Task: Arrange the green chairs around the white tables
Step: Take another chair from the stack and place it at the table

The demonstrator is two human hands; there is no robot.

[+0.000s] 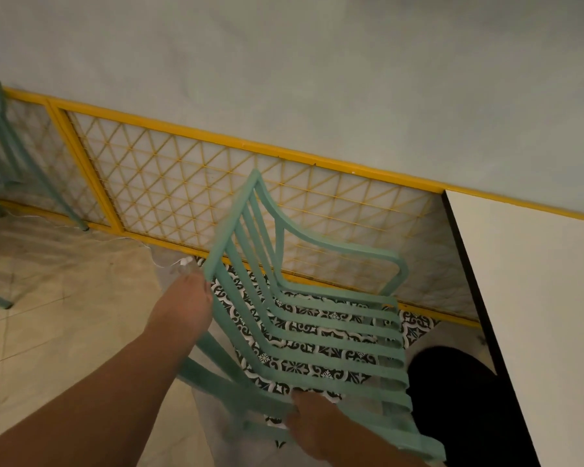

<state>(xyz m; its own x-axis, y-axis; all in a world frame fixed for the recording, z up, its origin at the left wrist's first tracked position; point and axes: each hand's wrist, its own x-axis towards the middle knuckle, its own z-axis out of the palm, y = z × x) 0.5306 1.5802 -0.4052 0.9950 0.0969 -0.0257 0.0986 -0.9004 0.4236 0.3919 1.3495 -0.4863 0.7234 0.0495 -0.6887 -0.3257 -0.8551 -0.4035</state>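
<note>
A green slatted chair [321,335] with armrests is tilted in the middle of the view, its seat facing the white table [533,298] at the right. My left hand [186,298] grips the lower end of the chair's top back rail. My right hand [321,429] holds the near armrest at the seat's front corner. The chair's far armrest [361,251] curves toward the table. Its legs are mostly hidden under the seat.
A yellow lattice fence [189,183] runs along the grey wall behind the chair. Another green chair [0,156] stands at the far left. A black round table base [459,399] sits under the white table. Patterned black-and-white tiles lie beneath the chair; beige floor spreads left.
</note>
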